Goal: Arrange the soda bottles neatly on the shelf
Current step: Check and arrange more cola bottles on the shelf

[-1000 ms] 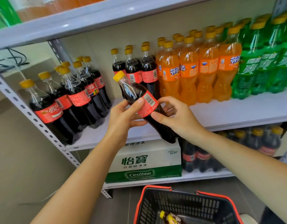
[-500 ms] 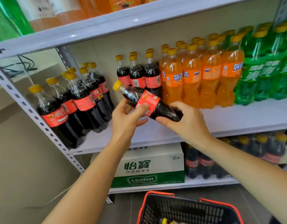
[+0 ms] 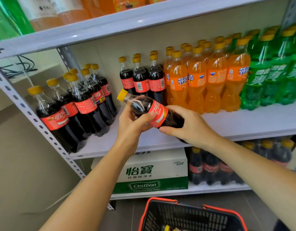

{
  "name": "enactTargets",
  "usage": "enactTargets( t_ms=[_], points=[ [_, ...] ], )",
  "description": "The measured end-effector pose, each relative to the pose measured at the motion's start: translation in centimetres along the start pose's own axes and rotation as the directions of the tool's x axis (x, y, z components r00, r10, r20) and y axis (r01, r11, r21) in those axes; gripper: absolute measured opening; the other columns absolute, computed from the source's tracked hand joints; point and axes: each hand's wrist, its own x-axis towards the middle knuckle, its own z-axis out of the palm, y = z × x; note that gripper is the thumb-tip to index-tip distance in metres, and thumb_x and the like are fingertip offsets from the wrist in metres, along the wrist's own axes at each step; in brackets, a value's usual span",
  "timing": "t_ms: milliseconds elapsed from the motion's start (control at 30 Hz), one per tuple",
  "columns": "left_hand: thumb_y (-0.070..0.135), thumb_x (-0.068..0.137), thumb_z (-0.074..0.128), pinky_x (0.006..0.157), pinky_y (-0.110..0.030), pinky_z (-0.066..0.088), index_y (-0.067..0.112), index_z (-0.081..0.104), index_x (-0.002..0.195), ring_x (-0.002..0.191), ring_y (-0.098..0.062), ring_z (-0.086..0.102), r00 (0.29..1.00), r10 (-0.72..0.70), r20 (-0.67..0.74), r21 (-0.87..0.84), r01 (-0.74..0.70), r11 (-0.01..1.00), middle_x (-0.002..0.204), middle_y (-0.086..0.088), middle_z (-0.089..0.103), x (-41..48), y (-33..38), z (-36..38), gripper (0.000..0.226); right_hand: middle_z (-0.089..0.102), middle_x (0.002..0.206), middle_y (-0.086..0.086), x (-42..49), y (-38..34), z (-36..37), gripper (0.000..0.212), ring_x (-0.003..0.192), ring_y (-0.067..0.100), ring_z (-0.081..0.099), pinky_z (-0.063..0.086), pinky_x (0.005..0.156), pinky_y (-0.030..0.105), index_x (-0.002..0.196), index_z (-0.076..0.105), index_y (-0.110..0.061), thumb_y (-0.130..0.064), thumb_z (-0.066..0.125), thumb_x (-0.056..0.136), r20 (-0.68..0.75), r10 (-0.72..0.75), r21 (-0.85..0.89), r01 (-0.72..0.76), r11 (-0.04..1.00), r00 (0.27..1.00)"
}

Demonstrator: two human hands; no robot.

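Observation:
A cola bottle (image 3: 149, 109) with a yellow cap and red label lies tilted in both hands, cap pointing up-left, above the front of the white middle shelf (image 3: 244, 122). My left hand (image 3: 132, 120) grips its neck and label from below. My right hand (image 3: 185, 124) wraps its lower body. A cluster of upright cola bottles (image 3: 80, 104) stands at the shelf's left end. Another group of cola bottles (image 3: 142, 80) stands at the back, beside rows of orange soda bottles (image 3: 207, 77) and green soda bottles (image 3: 274, 75).
A bare strip of shelf lies between the two cola groups. Below sit a white-and-green water carton (image 3: 152, 172) and more cola bottles (image 3: 210, 167). A black basket with a red rim (image 3: 190, 215) stands on the floor. A perforated metal upright (image 3: 32, 117) frames the shelf's left side.
The held bottle has tipped further toward horizontal and rolled so its label front faces up. My right hand slid along to the bottle's lower body. The view has shifted closer to the shelf.

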Motion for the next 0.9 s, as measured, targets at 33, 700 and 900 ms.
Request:
enactTargets(
  t_ms=[33, 700, 900],
  points=[
    [0.019, 0.071, 0.084, 0.085, -0.049, 0.061, 0.018, 0.065, 0.120, 0.106, -0.026, 0.071, 1.000, 0.022, -0.016, 0.021, -0.022, 1.000, 0.108, -0.001, 0.074, 0.0, 0.1, 0.2, 0.052, 0.067, 0.114, -0.022, -0.1, 0.0, 0.1, 0.060, 0.105, -0.002, 0.062, 0.056, 0.089, 0.037, 0.128, 0.057, -0.042, -0.055, 0.080, 0.074, -0.032, -0.006, 0.004, 0.006, 1.000, 0.999],
    [0.014, 0.101, 0.061, 0.087, -0.034, 0.060, 0.023, 0.060, 0.134, 0.115, -0.009, 0.068, 0.967, 0.254, 0.030, 0.132, -0.256, 0.958, 0.117, 0.008, 0.075, -0.2, 3.0, 0.8, 0.034, 0.064, 0.122, -0.008, 0.6, 0.9, 0.3, 0.073, 0.116, 0.010, 0.059, 0.054, 0.096, 0.042, 0.132, 0.052, -0.029, -0.031, 0.091, 0.071, -0.113, -0.043, 0.028, 0.046, 0.999, 0.993],
    [0.007, 0.095, 0.069, 0.096, -0.059, 0.055, 0.019, 0.060, 0.131, 0.120, -0.028, 0.067, 0.933, 0.359, 0.034, 0.205, -0.358, 0.911, 0.124, -0.013, 0.071, -0.7, 3.6, 0.4, 0.039, 0.061, 0.121, -0.016, 1.2, 0.9, 0.1, 0.069, 0.111, -0.013, 0.055, 0.044, 0.088, 0.007, 0.129, 0.052, -0.029, -0.019, 0.091, 0.072, -0.024, -0.061, 0.090, 0.063, 0.994, 0.998]
  ],
)
